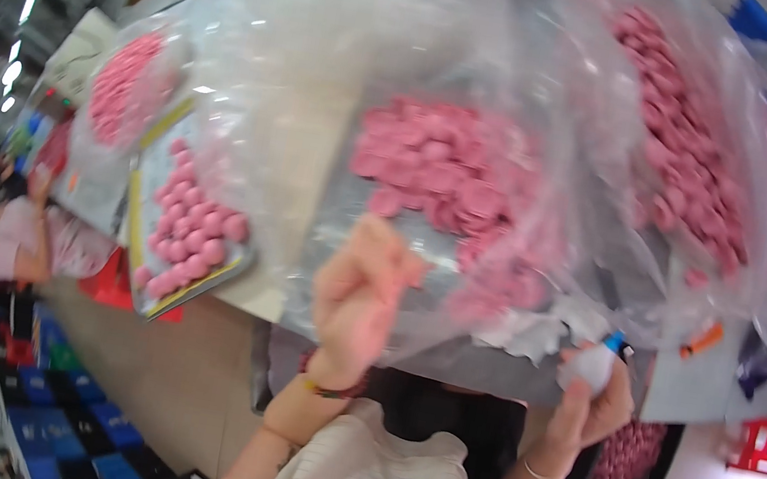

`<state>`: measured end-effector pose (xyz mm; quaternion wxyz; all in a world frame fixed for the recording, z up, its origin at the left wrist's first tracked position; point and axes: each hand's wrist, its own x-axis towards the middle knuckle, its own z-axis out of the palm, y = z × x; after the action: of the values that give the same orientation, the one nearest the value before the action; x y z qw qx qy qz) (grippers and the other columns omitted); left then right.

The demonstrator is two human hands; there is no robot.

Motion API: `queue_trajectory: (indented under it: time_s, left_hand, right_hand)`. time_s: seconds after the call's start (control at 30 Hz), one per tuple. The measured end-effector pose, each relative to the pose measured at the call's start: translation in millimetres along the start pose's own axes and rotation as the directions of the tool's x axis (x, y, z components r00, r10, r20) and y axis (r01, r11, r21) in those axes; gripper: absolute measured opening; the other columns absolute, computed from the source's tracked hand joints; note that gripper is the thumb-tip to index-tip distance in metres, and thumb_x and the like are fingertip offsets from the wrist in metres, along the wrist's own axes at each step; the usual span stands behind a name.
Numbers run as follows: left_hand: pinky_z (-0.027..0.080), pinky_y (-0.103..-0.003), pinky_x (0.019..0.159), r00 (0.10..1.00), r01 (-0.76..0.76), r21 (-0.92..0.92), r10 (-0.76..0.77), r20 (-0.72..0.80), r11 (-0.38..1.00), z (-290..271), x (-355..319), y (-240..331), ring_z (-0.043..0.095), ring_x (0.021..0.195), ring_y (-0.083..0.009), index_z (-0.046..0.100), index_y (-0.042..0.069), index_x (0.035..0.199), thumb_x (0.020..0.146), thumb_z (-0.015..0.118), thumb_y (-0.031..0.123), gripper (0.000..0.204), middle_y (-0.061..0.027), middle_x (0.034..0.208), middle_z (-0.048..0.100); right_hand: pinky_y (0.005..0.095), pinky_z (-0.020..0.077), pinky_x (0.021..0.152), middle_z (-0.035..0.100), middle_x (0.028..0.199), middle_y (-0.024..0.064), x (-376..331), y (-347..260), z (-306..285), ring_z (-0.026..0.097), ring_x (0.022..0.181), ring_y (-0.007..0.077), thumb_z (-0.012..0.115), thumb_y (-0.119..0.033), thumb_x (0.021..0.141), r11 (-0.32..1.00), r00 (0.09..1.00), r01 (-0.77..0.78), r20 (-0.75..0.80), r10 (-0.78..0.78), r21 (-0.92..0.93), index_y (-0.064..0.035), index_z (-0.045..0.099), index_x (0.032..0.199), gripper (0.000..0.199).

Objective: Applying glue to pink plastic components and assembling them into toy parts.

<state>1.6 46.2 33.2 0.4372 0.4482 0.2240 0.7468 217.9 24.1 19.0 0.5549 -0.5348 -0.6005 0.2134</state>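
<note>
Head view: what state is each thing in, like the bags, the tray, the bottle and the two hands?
Middle bag: clear, part filled with pink discs.
Right bag: holds pink discs.
Left bag: holds pink discs.
Tray: tilted, loaded with pink discs.
Bottle: small, white, blue tip up, held.
Left hand: fingers curled at the middle bag's edge.
Right hand: closed on the bottle.

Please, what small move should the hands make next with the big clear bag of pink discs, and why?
Probably the left hand should grip the edge of the clear bag more firmly. It only touches the plastic near the pile of pink discs, and the bag lies loose and wrinkled. The right hand is busy with a small white bottle, so it cannot help steady the bag.
</note>
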Motion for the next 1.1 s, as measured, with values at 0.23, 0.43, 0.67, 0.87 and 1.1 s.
queue_trajectory:
  time_s: [0.23, 0.43, 0.67, 0.87, 1.1]
  left_hand:
    - [0.038, -0.033, 0.075, 0.989, -0.042, 0.974, -0.131, 0.072, 0.224, 15.3, 8.1, 7.8, 0.047, 0.086, -0.0257, 0.050, 0.003, 0.096, 0.067, 0.056, -0.001, 0.031, -0.0134, 0.098, 0.048]
    - [0.041, -0.033, 0.072, 0.934, -0.143, 0.963, -0.290, 0.208, 0.228, 16.3, 8.6, 13.0, 0.050, 0.088, -0.0262, 0.053, 0.005, 0.100, 0.063, 0.060, 0.001, 0.038, -0.0105, 0.096, 0.052]
    - [0.041, -0.035, 0.072, 0.908, 0.039, 0.929, -0.401, 0.121, 0.369, 45.0, 13.3, 0.5, 0.054, 0.074, -0.0259, 0.052, 0.005, 0.104, 0.065, 0.055, -0.005, 0.040, -0.0121, 0.097, 0.050]
    - [0.043, -0.029, 0.061, 0.973, -0.200, 0.960, -0.072, 0.218, 0.197, 8.8, 0.9, -5.6, 0.052, 0.074, -0.0234, 0.055, 0.000, 0.099, 0.077, 0.049, 0.002, 0.023, -0.0134, 0.093, 0.055]
    - [0.044, -0.027, 0.065, 0.983, -0.184, 0.849, 0.103, 0.153, 0.496, 51.3, -14.3, 21.2, 0.052, 0.071, -0.0181, 0.056, -0.005, 0.091, 0.079, 0.054, 0.005, 0.016, -0.0124, 0.079, 0.058]
  right_hand:
    - [0.0216, 0.0403, 0.057, 0.060, 0.066, 0.0089, -3.0, 3.7, -11.0, 0.053, 0.060, 0.0118, 0.056, -0.031, 0.071, 0.996, 1.000, -0.009, 0.025, 0.007, 0.084, 0.0074, 0.056, 0.084, 0.041]
    - [0.0206, 0.0399, 0.057, 0.060, 0.067, 0.0094, -3.4, -0.9, -3.8, 0.053, 0.059, 0.0118, 0.056, -0.028, 0.071, 0.997, 0.999, -0.015, 0.032, 0.012, 0.080, 0.0081, 0.056, 0.084, 0.038]
    - [0.0271, 0.0431, 0.054, 0.059, 0.066, 0.0106, 5.1, 0.6, -8.3, 0.055, 0.056, 0.0177, 0.059, -0.024, 0.068, 0.996, 0.997, 0.082, 0.007, -0.082, -0.032, 0.0051, 0.057, 0.083, 0.033]
    - [0.0324, 0.0440, 0.054, 0.057, 0.070, 0.0145, 7.2, 4.8, -3.3, 0.056, 0.060, 0.0302, 0.061, -0.018, 0.066, 0.974, 0.975, 0.217, 0.040, -0.220, 0.062, 0.0014, 0.056, 0.086, 0.028]
    - [0.0325, 0.0429, 0.053, 0.057, 0.071, 0.0134, 0.5, -1.4, -22.9, 0.055, 0.060, 0.0291, 0.058, -0.017, 0.070, 0.975, 0.978, 0.207, -0.020, -0.206, 0.085, 0.0014, 0.054, 0.086, 0.025]
